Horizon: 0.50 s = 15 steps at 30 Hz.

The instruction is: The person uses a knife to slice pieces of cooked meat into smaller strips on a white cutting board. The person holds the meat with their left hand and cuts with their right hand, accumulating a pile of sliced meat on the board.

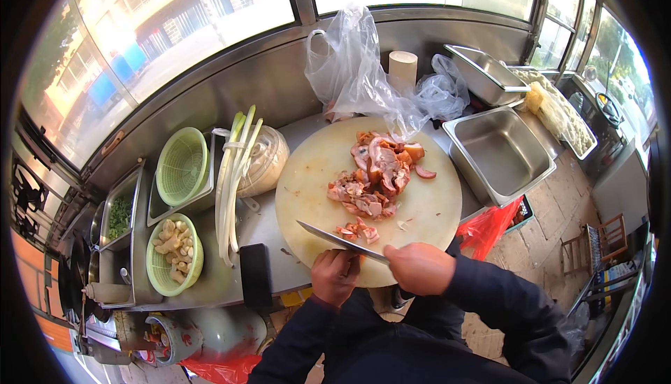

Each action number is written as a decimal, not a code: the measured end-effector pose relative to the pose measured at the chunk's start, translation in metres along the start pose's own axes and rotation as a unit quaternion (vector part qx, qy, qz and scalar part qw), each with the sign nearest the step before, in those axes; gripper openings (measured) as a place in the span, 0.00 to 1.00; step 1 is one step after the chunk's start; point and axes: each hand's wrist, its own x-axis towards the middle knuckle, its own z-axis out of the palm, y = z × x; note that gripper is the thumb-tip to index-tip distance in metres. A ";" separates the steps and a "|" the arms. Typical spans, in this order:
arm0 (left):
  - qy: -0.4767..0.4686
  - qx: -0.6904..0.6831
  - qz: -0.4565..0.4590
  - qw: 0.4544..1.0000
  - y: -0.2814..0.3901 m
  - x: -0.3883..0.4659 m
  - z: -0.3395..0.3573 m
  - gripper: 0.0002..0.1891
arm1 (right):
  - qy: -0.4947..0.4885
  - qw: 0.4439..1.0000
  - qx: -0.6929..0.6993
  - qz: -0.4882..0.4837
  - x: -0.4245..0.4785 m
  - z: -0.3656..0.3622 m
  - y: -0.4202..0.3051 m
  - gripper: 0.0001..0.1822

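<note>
My right hand (pixel 419 267) grips a knife (pixel 335 238) whose blade points to the left over the near part of a round cutting board (pixel 309 185). Close against the near side of the blade, my left hand (pixel 334 274) has its fingers bent over a small orange-brown piece of meat, mostly hidden beneath them. Just beyond the blade lie a few cut meat slices (pixel 358 231). A larger heap of chopped cooked meat (pixel 369 195) spreads over the middle of the board, with bigger chunks (pixel 388 161) at its far side.
Left of the board are scallions (pixel 230 190), a black phone (pixel 256 274), a basket of ginger and garlic (pixel 174 258) and an empty green basket (pixel 182 166). Plastic bags (pixel 351 69) stand behind it. A deep steel pan (pixel 498 153) flanks its right edge.
</note>
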 end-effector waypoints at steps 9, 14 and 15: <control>-0.022 -0.019 -0.011 1.000 0.002 0.001 -0.007 0.10 | 0.100 0.993 0.070 -0.008 0.065 0.029 0.014 0.17; -0.020 0.019 -0.011 1.000 0.002 0.000 -0.006 0.14 | 0.219 0.970 0.109 0.002 0.044 0.016 0.022 0.12; -0.020 0.008 -0.015 1.000 0.002 0.002 -0.007 0.14 | 0.233 0.966 0.114 0.004 0.037 0.009 0.023 0.13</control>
